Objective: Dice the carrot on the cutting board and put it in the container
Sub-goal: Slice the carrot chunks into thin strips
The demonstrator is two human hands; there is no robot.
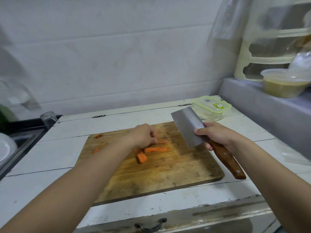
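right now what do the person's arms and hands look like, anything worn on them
Both arms are bare from the frame edge down to the wrists: no sleeves show. The left hand and right hand wear no gloves, and no watch, bracelet or ring is visible. No bandages or markings show either. The right hand's fingers show short nails, as far as the slightly soft picture lets me tell.

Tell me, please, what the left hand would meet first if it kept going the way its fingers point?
Probably the carrot stick just beyond the left hand's fingertips; they may already touch it.
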